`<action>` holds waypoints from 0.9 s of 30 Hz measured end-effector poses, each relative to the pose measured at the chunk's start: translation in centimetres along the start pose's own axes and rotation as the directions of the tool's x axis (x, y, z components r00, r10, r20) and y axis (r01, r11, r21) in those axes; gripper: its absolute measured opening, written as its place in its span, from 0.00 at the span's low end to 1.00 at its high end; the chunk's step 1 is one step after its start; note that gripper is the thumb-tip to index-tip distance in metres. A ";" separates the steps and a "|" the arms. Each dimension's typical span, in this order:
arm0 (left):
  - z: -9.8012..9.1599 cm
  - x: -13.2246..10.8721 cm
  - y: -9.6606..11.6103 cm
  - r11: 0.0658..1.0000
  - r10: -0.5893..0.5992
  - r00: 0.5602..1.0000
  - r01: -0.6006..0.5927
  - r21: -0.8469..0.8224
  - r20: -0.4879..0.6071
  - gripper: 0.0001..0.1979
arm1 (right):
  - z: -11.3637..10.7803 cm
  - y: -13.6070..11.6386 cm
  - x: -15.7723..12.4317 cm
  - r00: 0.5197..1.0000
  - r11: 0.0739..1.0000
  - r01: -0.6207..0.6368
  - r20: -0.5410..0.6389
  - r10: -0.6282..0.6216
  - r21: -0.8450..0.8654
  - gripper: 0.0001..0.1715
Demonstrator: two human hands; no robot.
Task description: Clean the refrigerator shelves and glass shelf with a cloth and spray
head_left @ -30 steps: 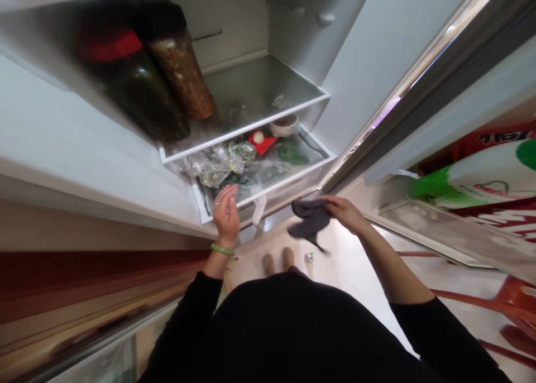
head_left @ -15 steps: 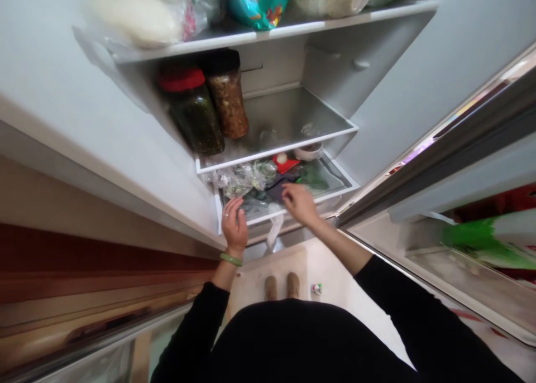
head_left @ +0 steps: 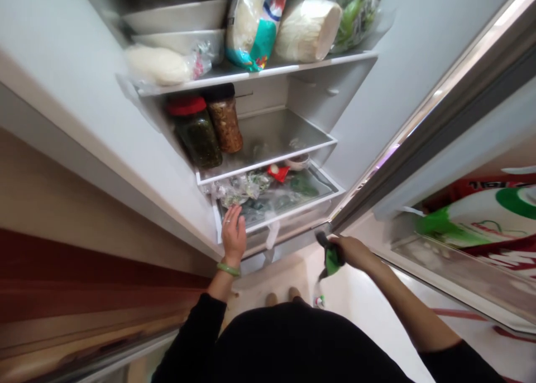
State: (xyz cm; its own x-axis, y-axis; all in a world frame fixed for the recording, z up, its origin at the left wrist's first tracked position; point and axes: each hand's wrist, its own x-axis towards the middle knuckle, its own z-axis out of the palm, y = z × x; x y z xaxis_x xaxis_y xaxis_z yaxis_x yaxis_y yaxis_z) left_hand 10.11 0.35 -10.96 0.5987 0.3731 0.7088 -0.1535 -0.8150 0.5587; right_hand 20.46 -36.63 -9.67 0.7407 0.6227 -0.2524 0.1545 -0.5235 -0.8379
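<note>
My left hand (head_left: 234, 235) is at the front left of the lowest glass shelf (head_left: 288, 218). Its fingers are stretched out and hold nothing; whether they touch the shelf's rim I cannot tell. A pale green bangle (head_left: 228, 269) circles that wrist. Out in front of the fridge, over the floor, my right hand (head_left: 347, 252) is closed on a dark and green floppy bundle (head_left: 332, 258), blurred, its kind unclear. Plastic-bagged vegetables (head_left: 237, 187), a red packet (head_left: 278, 172) and a small bowl (head_left: 298, 161) lie on the lowest shelf.
A red-lidded jar (head_left: 196, 134) and a black-lidded jar (head_left: 225, 120) stand on the middle shelf. Above them sit a bag of white food (head_left: 157, 65) and a teal-printed bag (head_left: 253, 28). The open door (head_left: 419, 260) with packages is at right. A small item (head_left: 319, 301) is on the floor.
My right hand has come from the lowest shelf out to the right, carrying the dark and green bundle off it. My left hand has stayed almost in place. The view has tilted up.
</note>
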 end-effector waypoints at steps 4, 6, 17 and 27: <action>-0.2 -0.3 1.1 0.995 0.013 0.996 -0.022 -0.101 -0.084 0.20 | 0.7 3.7 -1.9 0.956 0.977 -0.171 -0.261 0.133 -0.130 0.11; -0.2 -0.4 2.4 0.989 0.041 0.992 -0.057 -0.138 -0.116 0.19 | 0.1 2.0 -2.3 0.937 0.987 -0.125 -0.340 0.084 -0.099 0.17; -0.5 10.9 6.7 0.965 0.250 0.933 -0.219 0.141 -0.259 0.27 | 0.5 -25.4 12.8 0.473 0.536 0.727 -0.254 -0.844 -0.429 0.24; 1.1 13.0 3.5 0.956 0.204 0.967 -0.164 0.245 -0.150 0.26 | -4.2 -21.2 19.7 0.596 0.519 0.556 -0.123 -0.794 -0.649 0.30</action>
State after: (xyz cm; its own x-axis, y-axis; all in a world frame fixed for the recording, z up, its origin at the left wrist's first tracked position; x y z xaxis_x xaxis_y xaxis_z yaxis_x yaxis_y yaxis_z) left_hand 18.16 1.83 -0.26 0.4297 0.2610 0.8644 -0.0524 -0.9485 0.3124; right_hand 34.53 -15.66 5.10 0.3992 0.7146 0.5744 0.9168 -0.3025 -0.2607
